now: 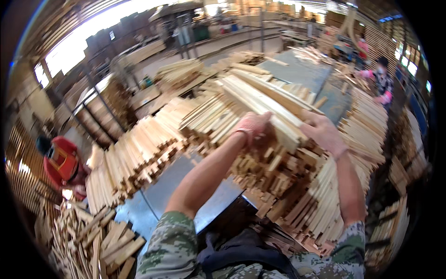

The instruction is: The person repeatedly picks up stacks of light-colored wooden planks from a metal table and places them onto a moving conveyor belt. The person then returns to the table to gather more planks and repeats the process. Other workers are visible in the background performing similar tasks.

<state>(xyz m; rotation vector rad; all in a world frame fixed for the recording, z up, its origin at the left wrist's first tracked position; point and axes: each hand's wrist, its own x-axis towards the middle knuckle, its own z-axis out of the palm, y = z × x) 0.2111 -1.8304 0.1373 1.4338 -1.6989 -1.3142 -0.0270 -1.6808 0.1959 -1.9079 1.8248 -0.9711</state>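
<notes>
Wood strips point(260, 98), pale and long, bunched up right over a pretty messy stack point(258, 176) on the blue-grey worktop point(190, 186), left hand point(254, 127) and right hand point(324, 133) both gripping the near end, person in red point(64, 160) way off left

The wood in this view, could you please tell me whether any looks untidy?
Yes: the loose wood pile at lower left looks jumbled, its pieces lying crisscross, unlike the orderly stick row above it.
</notes>
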